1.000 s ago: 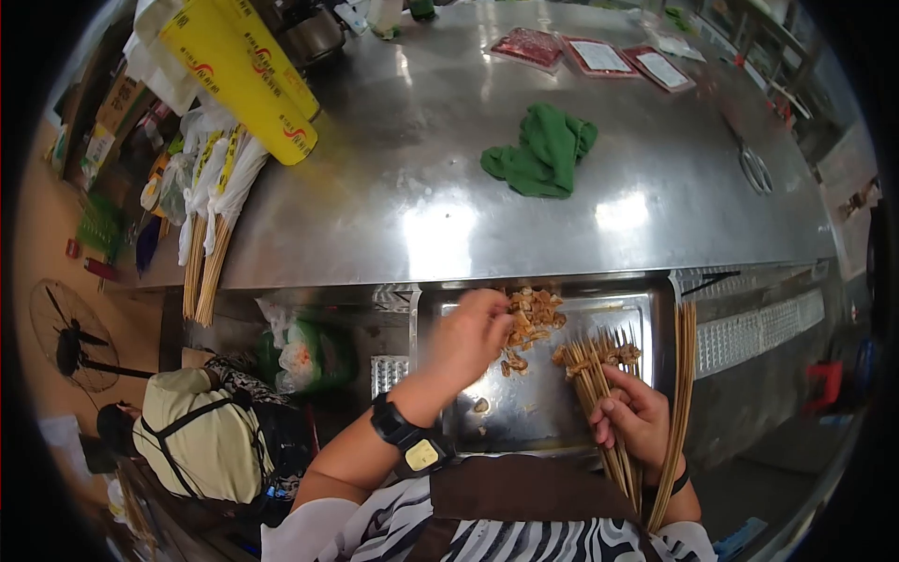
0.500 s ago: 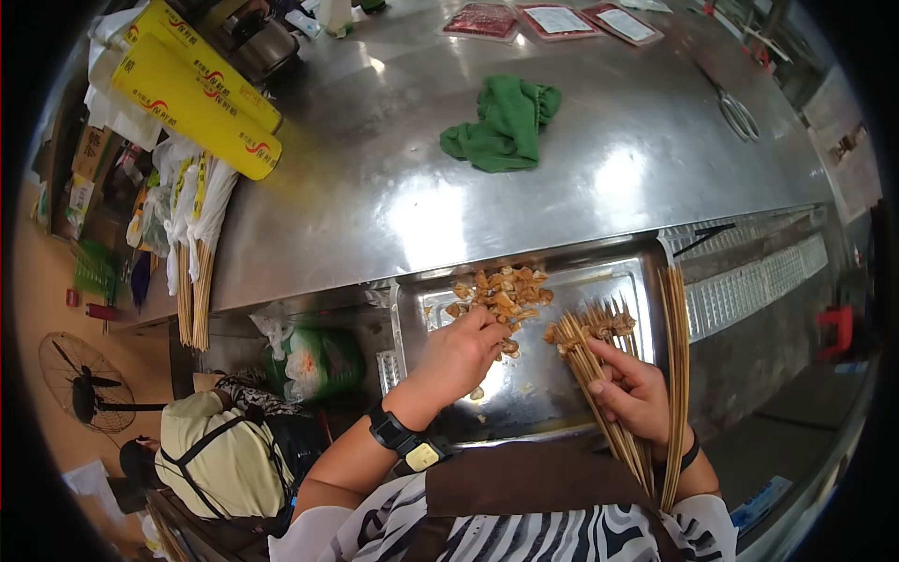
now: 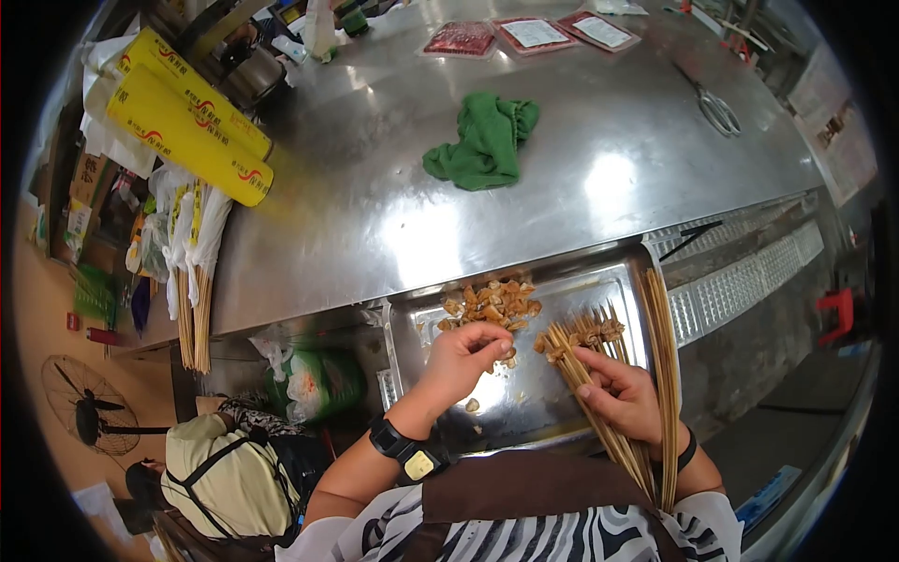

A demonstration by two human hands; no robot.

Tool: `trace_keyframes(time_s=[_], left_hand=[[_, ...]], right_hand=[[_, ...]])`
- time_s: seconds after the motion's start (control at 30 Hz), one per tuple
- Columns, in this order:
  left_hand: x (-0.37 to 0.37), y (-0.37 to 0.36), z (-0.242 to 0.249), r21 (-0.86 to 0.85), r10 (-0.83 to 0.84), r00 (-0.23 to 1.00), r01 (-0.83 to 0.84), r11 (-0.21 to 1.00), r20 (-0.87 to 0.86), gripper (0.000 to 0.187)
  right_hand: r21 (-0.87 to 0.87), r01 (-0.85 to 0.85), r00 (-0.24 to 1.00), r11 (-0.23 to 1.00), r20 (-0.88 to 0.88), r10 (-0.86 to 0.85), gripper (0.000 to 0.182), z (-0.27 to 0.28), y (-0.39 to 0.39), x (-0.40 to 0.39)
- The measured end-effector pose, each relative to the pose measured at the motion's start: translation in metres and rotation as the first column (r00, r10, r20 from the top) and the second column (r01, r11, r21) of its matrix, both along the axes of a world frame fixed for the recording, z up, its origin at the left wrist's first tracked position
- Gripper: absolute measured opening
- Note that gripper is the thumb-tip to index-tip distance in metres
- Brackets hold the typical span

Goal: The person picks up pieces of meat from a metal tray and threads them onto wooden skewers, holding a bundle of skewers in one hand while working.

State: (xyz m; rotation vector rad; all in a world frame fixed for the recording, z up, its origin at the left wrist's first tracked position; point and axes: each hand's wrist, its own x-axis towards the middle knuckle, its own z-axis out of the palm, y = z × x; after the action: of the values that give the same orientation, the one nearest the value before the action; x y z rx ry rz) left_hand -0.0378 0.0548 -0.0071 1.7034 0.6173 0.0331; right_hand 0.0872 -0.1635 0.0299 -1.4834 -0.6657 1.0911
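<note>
My left hand (image 3: 464,360) hovers over a steel tray (image 3: 599,286), its fingers pinched on a small piece of meat just below the pile of brown meat pieces (image 3: 492,303). My right hand (image 3: 623,398) grips a fan of bamboo skewers (image 3: 585,361) whose tips carry meat; their tips point toward the pile. A bundle of bare skewers (image 3: 663,356) lies along the tray's right edge, beside my right wrist. A loose meat scrap (image 3: 473,406) sits on the tray under my left wrist.
A steel table (image 3: 375,215) stretches beyond the tray, with a green cloth (image 3: 482,140), yellow wrap boxes (image 3: 183,122), bagged skewers (image 3: 192,272), scissors (image 3: 716,108) and sealed meat packs (image 3: 534,33). Another person (image 3: 225,459) sits low at my left. A fan (image 3: 80,407) stands on the floor.
My left hand drew back from the meat pile toward the skewer tips, fingers now pinched. The right hand shifted its skewers slightly left. The view tilted, so the table appears lower.
</note>
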Motion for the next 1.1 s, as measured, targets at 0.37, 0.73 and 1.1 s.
trace_keyframes(time_s=[0.37, 0.73, 1.1], left_hand=[[0.041, -0.02, 0.015, -0.535, 0.304, 0.948, -0.209, 0.819, 0.094, 0.014], [0.054, -0.035, 0.01, -0.349, 0.325, 0.918, -0.234, 0.907, 0.228, 0.011], [0.05, -0.033, 0.016, -0.579, 0.358, 0.915, -0.191, 0.793, 0.188, 0.015]], right_hand=[[0.007, -0.058, 0.993, 0.998, 0.105, 0.057, 0.049, 0.003, -0.002, 0.0], [0.029, -0.044, 0.993, 0.999, 0.108, 0.041, 0.047, -0.003, -0.003, -0.001], [0.053, -0.018, 0.998, 0.998, 0.062, 0.015, 0.045, -0.005, -0.003, -0.002]])
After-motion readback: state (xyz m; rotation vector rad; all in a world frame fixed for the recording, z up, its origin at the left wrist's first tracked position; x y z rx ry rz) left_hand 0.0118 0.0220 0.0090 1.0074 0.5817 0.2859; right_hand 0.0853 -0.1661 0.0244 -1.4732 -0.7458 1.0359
